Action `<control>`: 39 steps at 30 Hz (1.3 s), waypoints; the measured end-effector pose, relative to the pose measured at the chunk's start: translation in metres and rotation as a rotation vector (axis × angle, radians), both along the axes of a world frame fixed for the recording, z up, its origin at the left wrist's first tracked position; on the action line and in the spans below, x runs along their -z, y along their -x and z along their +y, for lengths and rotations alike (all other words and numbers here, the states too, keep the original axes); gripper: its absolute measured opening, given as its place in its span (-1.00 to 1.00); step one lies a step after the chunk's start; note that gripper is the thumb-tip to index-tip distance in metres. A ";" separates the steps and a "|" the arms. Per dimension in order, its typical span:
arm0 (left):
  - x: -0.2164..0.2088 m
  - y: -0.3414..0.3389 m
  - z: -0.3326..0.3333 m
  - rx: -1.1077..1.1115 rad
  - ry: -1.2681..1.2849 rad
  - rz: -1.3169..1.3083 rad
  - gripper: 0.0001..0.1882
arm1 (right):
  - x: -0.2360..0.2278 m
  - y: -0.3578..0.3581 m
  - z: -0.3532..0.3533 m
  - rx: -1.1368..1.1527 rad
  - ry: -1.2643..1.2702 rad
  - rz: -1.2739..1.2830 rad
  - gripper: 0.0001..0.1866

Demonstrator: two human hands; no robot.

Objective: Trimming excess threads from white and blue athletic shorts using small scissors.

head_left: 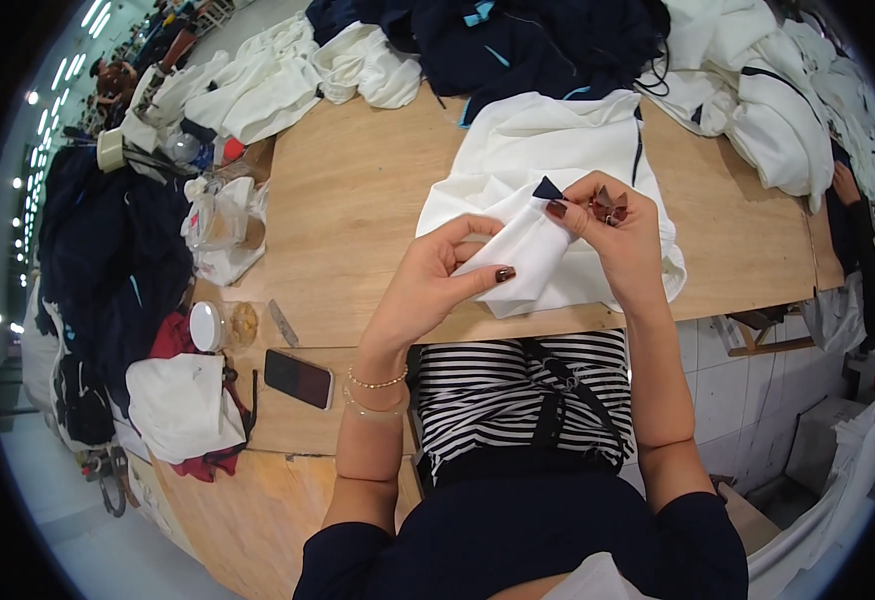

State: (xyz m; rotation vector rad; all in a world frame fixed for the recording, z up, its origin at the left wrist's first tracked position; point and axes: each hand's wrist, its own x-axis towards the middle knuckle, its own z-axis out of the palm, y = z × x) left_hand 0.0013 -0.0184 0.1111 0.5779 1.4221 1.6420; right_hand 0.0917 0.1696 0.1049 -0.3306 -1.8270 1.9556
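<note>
We have one white garment (558, 150) spread on the counter (358, 190) at twelve o'clock, and our left hand (428, 285) pinches a folded white corner of it (523, 255) while our right hand (613, 230) grips its navy tip together with small snips. The work looks partway through: this piece is in hand, and heaps of white and navy garments wait beyond. At eight o'clock lie one phone (299, 379) and one round tin (206, 326).

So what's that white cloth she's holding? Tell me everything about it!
The white cloth is a soft garment piece, folded into a narrow flap with a small navy tip at its top corner. It lifts off a bigger white garment spread on the wooden table. The left hand pinches its lower edge; the right hand grips the top by the navy tip. It looks smooth and clean.
</note>
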 end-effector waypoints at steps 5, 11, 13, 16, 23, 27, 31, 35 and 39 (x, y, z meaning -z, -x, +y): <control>-0.002 0.021 -0.022 -0.008 -0.069 0.098 -0.68 | -0.013 -0.007 0.011 -0.155 0.099 -0.117 -0.90; 0.029 0.022 -0.025 -0.123 -0.659 -0.444 -0.46 | -0.008 -0.005 -0.002 -0.167 0.033 -0.052 -0.88; 0.037 0.021 -0.025 -0.099 -0.758 -0.495 -0.46 | -0.004 -0.005 -0.007 -0.178 -0.021 -0.014 -0.85; 0.048 0.017 -0.022 -0.122 -0.789 -0.659 -0.46 | -0.002 -0.004 -0.012 -0.169 -0.110 0.035 -0.78; 0.033 0.005 -0.006 -0.255 -0.513 -0.370 -0.60 | -0.018 0.004 -0.029 -0.140 -0.075 0.021 -0.74; 0.015 0.014 -0.003 -0.100 -0.228 0.040 -0.80 | -0.009 0.011 -0.021 -0.003 0.014 -0.003 -0.90; 0.001 0.028 -0.010 -0.021 0.171 0.472 -0.78 | -0.014 0.001 0.036 0.376 0.113 0.087 -0.92; -0.001 0.057 -0.026 0.038 0.418 0.839 -0.81 | -0.013 -0.016 0.095 0.427 0.156 0.110 -0.91; -0.007 0.052 -0.014 -0.062 0.582 1.192 -0.81 | 0.008 -0.017 0.115 0.382 0.124 0.151 -0.91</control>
